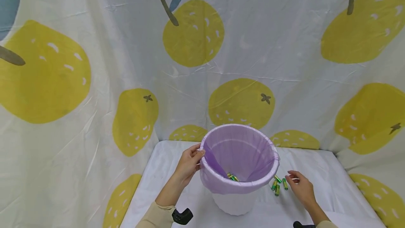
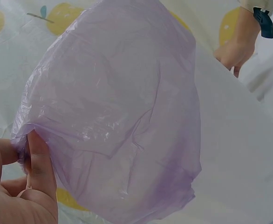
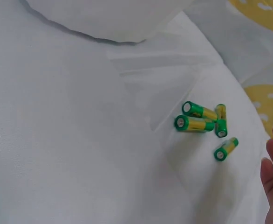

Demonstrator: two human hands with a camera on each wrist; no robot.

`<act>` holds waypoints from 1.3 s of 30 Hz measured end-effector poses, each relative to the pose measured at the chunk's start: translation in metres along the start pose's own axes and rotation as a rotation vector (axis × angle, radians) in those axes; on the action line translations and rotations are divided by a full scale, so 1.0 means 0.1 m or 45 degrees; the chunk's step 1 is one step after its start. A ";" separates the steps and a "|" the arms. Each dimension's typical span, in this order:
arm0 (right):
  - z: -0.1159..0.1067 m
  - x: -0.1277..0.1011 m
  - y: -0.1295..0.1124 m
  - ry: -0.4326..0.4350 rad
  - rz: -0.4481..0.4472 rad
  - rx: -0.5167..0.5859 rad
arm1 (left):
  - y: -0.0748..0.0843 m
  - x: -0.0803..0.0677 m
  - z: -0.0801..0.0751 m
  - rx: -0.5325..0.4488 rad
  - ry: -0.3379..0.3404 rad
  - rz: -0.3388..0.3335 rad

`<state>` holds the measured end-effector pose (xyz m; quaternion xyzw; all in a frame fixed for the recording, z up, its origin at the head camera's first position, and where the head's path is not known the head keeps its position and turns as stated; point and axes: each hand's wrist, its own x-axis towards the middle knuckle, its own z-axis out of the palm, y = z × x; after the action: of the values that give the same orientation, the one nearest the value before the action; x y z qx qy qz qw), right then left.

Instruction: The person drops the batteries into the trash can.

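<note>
- White cloth covers the counter (image 1: 164, 164), and a curtain (image 1: 126, 62) printed with yellow fruit hangs behind it and to both sides.
- Between our hands stands a white bin (image 1: 235, 201) lined with a purple bag (image 1: 240, 150), whose edge is folded over the rim.
- Our left hand (image 1: 189, 164) grips the near-left rim, thumb inside and fingers outside, pinching the bag against it; we judge this steadies the bin and keeps the liner from slipping.
- Inside the bag, near the bottom, lie a few green-and-yellow batteries (image 1: 232, 177).
- Our right hand (image 1: 302, 185) hovers just above the counter with its fingers loosely spread, holding nothing.
- Just beside that hand's fingertips, between them and the bin, lies a small cluster of loose batteries (image 3: 206, 123); some touch one another, one lies slightly apart.
- They lie close to the bin's foot, so the reach from them to the bag's mouth looks short.
</note>
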<state>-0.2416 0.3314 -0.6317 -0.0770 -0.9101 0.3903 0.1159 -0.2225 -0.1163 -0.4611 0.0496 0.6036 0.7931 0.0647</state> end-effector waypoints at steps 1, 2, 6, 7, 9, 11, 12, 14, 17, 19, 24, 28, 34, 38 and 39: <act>0.02 0.01 0.03 -0.010 0.029 -0.001 | 0.00 0.00 0.00 0.002 0.004 0.004; 0.06 0.01 0.06 -0.012 0.052 -0.004 | 0.01 0.00 0.00 -0.001 0.006 0.006; 0.17 0.00 0.18 0.019 0.110 0.019 | 0.02 0.00 -0.01 -0.006 0.009 0.012; 0.20 -0.01 0.20 0.013 0.140 0.033 | 0.02 -0.01 -0.02 -0.006 0.009 0.012; 0.26 -0.04 0.23 -0.003 0.215 0.056 | 0.02 -0.01 -0.02 -0.008 0.012 0.007; 0.32 -0.06 0.26 -0.020 0.266 0.061 | 0.02 -0.01 -0.02 -0.007 0.014 0.005; 0.34 -0.07 0.27 -0.028 0.280 0.056 | 0.01 -0.01 -0.02 -0.008 0.014 0.005; 0.38 -0.08 0.28 -0.022 0.282 0.036 | 0.01 0.00 -0.01 -0.010 0.010 0.005; 0.40 -0.07 0.31 0.003 0.268 0.002 | 0.00 0.02 0.00 -0.009 -0.007 0.007; 0.40 -0.05 0.33 0.014 0.275 -0.023 | 0.00 0.03 0.01 -0.009 -0.013 0.005; 0.39 -0.04 0.33 0.047 0.299 -0.058 | 0.00 0.04 0.02 -0.002 -0.009 0.000; 0.40 -0.05 0.31 0.100 0.298 -0.054 | 0.00 0.03 0.02 0.001 -0.004 -0.003; 0.44 -0.06 0.32 0.120 0.352 -0.039 | -0.01 0.01 0.01 0.000 0.003 -0.013; 0.47 -0.06 0.32 0.136 0.355 -0.021 | -0.01 0.01 0.01 0.001 0.006 -0.001; 0.48 -0.06 0.32 0.139 0.349 -0.017 | -0.01 0.00 0.01 0.002 0.008 0.001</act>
<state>-0.2476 0.3191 -0.6879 -0.2223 -0.8859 0.3918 0.1105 -0.2228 -0.1154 -0.4620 0.0472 0.6043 0.7929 0.0626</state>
